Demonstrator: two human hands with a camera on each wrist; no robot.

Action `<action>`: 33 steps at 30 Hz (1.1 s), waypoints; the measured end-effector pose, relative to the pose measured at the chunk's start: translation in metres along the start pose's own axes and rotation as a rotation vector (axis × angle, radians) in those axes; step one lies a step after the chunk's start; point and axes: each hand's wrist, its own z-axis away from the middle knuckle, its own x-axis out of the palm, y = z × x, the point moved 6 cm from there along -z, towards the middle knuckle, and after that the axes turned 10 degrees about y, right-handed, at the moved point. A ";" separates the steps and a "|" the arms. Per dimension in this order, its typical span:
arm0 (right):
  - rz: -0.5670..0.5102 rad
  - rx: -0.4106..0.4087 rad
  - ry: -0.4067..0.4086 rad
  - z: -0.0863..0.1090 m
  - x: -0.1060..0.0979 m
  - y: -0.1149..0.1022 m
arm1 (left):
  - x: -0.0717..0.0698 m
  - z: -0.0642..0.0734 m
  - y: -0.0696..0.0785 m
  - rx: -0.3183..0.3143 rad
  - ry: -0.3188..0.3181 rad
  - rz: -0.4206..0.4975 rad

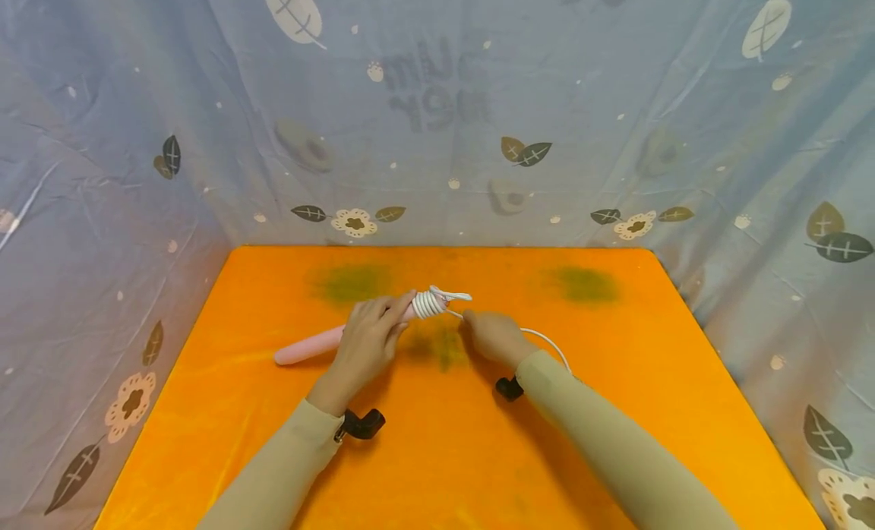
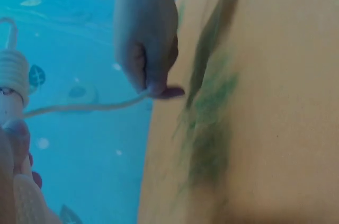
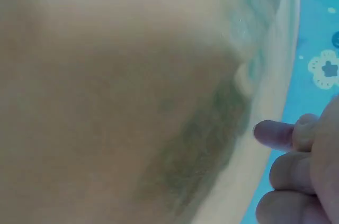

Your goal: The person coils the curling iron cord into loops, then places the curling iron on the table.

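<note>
My left hand (image 1: 369, 329) grips a long pink wand-shaped appliance (image 1: 307, 348) near its middle, holding it slightly above the table and tilted up to the right. White cord (image 1: 428, 304) is wound in several turns round its right end, and a doubled loop sticks out past that end. My right hand (image 1: 495, 337) pinches the cord, which runs taut from the coil; the rest curves out behind that hand. In the left wrist view the right hand (image 2: 148, 33) holds the stretched cord (image 2: 85, 107). Curled right fingers (image 3: 291, 173) show in the right wrist view, where the cord is not visible.
An orange cloth-covered table (image 1: 601, 454) with dark greenish patches lies under both hands. Patterned grey-blue curtains (image 1: 437, 165) with leaves and flowers stand at its back and sides. Black wrist devices (image 1: 364, 424) hang below both wrists.
</note>
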 end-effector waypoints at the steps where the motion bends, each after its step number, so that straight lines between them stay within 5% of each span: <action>1: 0.011 -0.014 0.000 -0.002 0.000 -0.003 | -0.001 0.000 0.001 0.005 -0.002 0.006; 5: 0.065 -0.160 0.023 0.002 0.002 -0.027 | -0.005 -0.003 0.001 -0.006 0.029 0.020; 12: 0.095 -0.431 0.110 0.042 -0.009 -0.078 | -0.004 -0.006 -0.015 -0.092 0.047 -0.036; 20: 0.060 -0.491 0.125 0.060 -0.036 -0.105 | 0.026 0.012 -0.033 -0.178 -0.203 -0.126; 25: 0.017 -0.483 0.170 0.057 -0.057 -0.102 | 0.037 0.024 -0.034 -0.260 -0.285 -0.124; 33: 0.030 -0.585 0.484 0.043 -0.093 -0.093 | 0.043 0.043 -0.018 -0.154 -0.345 -0.099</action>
